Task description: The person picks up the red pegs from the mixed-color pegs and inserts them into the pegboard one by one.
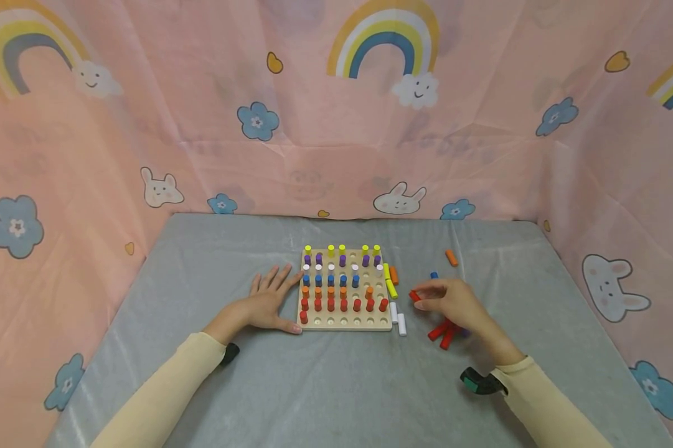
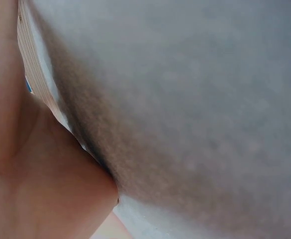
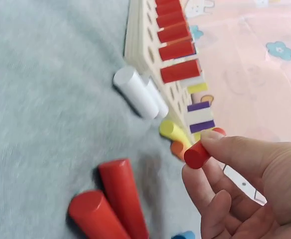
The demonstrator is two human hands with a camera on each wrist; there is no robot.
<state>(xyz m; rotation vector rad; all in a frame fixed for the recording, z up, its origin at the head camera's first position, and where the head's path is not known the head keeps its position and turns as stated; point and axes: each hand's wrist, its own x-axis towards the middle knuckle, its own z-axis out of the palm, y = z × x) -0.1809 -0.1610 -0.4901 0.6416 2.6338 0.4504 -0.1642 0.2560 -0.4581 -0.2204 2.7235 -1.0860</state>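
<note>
A wooden pegboard (image 1: pixel 344 328) lies on the grey cloth, with rows of yellow, purple, white, blue, orange and red pegs standing in its holes. My left hand (image 1: pixel 268 303) rests spread at the board's left side, its thumb and fingertips right at the edge. To the right of the board, my right hand (image 1: pixel 452 302) pinches a red peg (image 3: pixel 197 155) between thumb and fingers, above the cloth. In the front row, one red peg (image 1: pixel 304 317) stands in the leftmost hole. Under the right hand lie several loose red pegs (image 1: pixel 438 330), partly hidden by it.
Two white pegs (image 1: pixel 401 325), yellow pegs (image 1: pixel 391 289) and an orange peg (image 1: pixel 394 275) lie along the board's right edge. Another orange peg (image 1: pixel 451 257) lies farther back. A blue peg (image 1: pixel 434 275) shows behind the right hand. Pink printed curtain (image 1: pixel 314 162) surrounds the table.
</note>
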